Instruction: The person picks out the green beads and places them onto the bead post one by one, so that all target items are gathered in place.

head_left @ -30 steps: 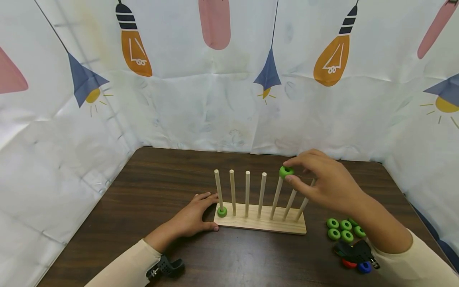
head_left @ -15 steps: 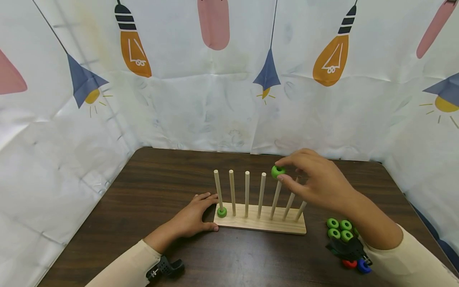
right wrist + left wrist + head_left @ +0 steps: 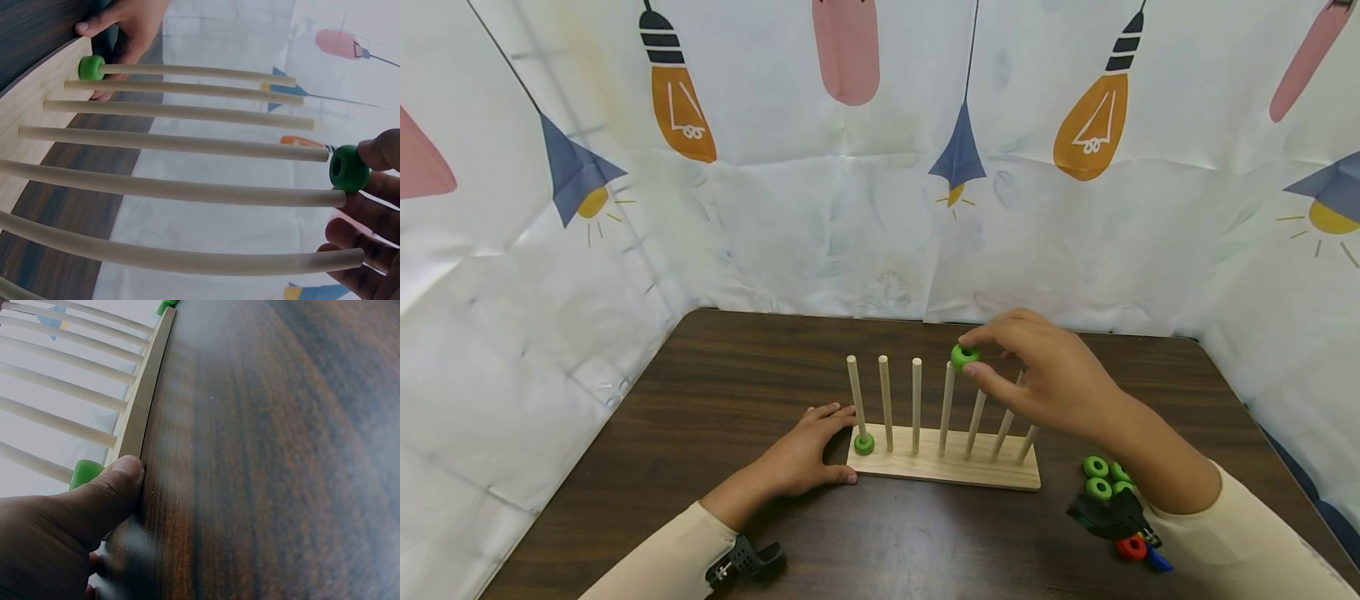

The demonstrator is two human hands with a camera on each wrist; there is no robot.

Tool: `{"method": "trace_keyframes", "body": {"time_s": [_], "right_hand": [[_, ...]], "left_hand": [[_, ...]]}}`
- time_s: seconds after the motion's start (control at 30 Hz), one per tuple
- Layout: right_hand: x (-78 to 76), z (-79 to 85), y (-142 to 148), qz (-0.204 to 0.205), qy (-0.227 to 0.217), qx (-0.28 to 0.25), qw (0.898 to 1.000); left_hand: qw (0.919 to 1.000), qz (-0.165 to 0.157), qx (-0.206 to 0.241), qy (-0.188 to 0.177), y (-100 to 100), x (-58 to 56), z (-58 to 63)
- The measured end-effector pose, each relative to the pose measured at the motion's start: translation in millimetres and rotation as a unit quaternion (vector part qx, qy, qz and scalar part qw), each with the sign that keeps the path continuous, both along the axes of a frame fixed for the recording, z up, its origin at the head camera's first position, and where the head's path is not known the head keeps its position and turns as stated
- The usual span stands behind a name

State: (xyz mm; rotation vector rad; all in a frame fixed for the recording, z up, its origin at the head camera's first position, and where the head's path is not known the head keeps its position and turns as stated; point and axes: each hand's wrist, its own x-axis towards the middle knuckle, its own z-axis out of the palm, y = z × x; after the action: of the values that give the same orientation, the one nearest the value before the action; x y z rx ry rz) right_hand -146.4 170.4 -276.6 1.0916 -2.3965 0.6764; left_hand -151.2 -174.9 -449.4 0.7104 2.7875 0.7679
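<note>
The person's right hand [image 3: 1048, 375] held one green ring [image 3: 966, 357] in a narrow pinch between thumb and fingertip, above the wooden base [image 3: 925, 468], and this hand was much nearer to the peg tops than the other one. The relation that mattered most was between this ring and the fourth peg [image 3: 947, 408], counted from the left: the ring was close to the top of this peg, a little to its right in the head view, and it did not sit around any peg. Its hole seemed to be turned roughly along the length of the pegs, but I cannot tell if it was exactly in line. The base lay with its long axis from left to right in front of the person, and its pegs stood up from it. The left hand [image 3: 805, 454] gripped the left end of the base, with the thumb against the near edge and the fingers at the far side. Beside it, a second green ring [image 3: 864, 444] was around the foot of the leftmost peg. On the tabletop [image 3: 775, 358], right of the base, lay loose green rings [image 3: 1097, 489], with a red ring [image 3: 1131, 547] and a blue one partly hidden by the right arm.
</note>
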Motion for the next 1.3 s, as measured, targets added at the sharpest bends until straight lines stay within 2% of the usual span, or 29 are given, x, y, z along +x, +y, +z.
{"method": "trace_keyframes", "body": {"time_s": [0.4,0.7,1.3], "right_hand": [[-4.0,-0.6,-9.3,0.017,-0.001,-0.009,1.000],[-4.2,0.8,-16.7,0.011,-0.024,0.006,1.000],[-8.7,1.1,-34.8,0.032,-0.026,0.005,0.999]], "left_hand": [[1.0000,0.002,-0.001,0.000,0.3,0.6,-0.3],[1.0000,-0.002,-0.001,0.000,0.6,0.3,0.1],[1.0000,-0.005,0.002,-0.001,-0.3,-0.4,-0.2]]}}
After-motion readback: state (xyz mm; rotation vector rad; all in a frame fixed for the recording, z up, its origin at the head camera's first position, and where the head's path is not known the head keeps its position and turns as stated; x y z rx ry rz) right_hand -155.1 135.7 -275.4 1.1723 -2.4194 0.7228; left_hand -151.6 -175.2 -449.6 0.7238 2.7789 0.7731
